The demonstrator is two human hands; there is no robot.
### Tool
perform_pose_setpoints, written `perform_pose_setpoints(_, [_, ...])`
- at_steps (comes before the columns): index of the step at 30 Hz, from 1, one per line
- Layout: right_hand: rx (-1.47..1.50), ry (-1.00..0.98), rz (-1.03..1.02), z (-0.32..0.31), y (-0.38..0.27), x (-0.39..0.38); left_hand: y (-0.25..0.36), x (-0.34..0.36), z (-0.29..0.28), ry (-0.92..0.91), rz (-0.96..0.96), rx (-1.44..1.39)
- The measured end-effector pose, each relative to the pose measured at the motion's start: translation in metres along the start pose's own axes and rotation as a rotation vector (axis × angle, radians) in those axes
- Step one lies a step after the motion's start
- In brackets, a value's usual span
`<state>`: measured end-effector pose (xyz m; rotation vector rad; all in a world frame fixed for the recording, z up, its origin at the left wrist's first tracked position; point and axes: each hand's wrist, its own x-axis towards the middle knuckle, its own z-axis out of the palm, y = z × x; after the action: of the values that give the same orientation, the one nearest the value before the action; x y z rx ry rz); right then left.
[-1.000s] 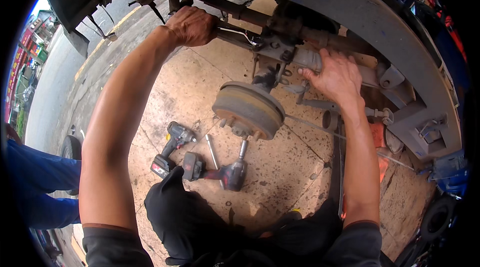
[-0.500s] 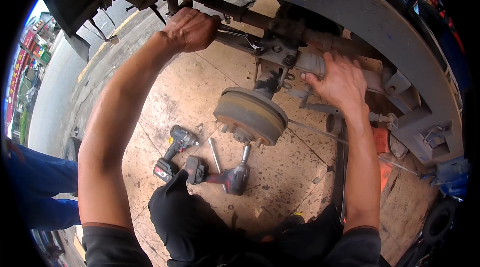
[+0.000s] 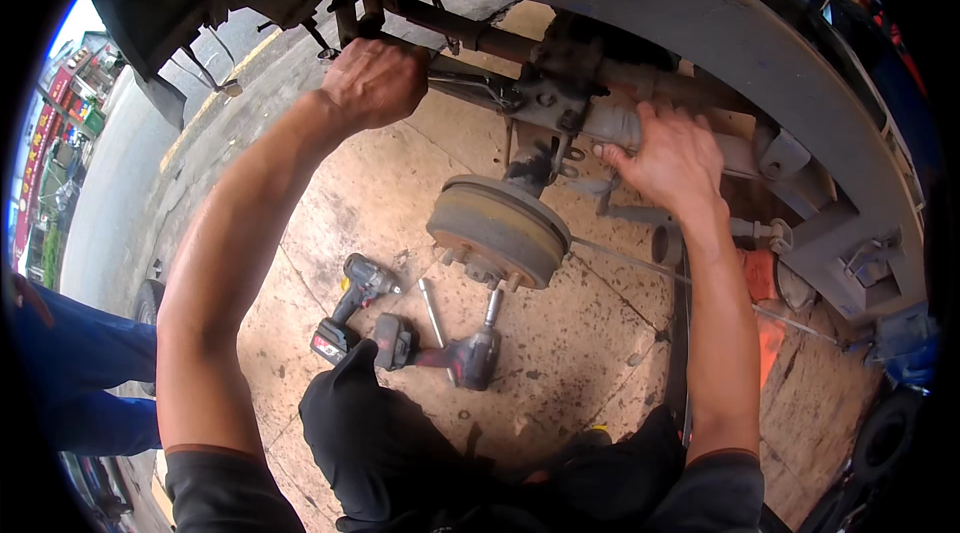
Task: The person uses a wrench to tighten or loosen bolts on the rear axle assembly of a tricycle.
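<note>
My left hand [image 3: 376, 83] is closed around a metal wrench [image 3: 462, 80]. One end of it sticks out past my fist; the other reaches a nut at the dark clamp plate [image 3: 548, 105] on the axle. Most of the handle is hidden in my grip. My right hand [image 3: 676, 159] lies with thumb and fingers apart over the grey leaf spring [image 3: 612, 123], to the right of that plate, holding nothing. Below the plate hangs a rusty brake drum [image 3: 497, 233] with wheel studs facing me.
Two cordless impact wrenches [image 3: 366, 285] and a metal bar [image 3: 431, 311] lie on the tiled floor [image 3: 590, 333] below the drum. The vehicle's grey body edge [image 3: 700, 23] arches overhead. An orange jack [image 3: 768, 345] stands right. At left is a person in blue trousers [image 3: 95, 363].
My left hand has come down slightly toward me, swinging the wrench's handle with it. My right hand stays on the leaf spring, barely shifted.
</note>
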<state>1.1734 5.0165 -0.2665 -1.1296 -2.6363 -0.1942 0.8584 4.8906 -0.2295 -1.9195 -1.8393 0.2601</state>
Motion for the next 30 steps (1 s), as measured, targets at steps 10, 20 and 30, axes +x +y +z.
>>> perform_pose_setpoints(10, [0.061,-0.034,0.034,-0.027,-0.019,-0.001,-0.009,-0.025,-0.024,-0.119,-0.241,-0.01])
perform_pose_setpoints(20, [0.122,-0.034,0.004,-0.013,-0.002,-0.006,0.027,-0.04,-0.036,-0.255,-0.441,0.015])
perform_pose_setpoints(30, [0.076,-0.125,-0.047,-0.007,0.012,0.004,0.154,-0.036,-0.114,-0.479,-0.532,0.012])
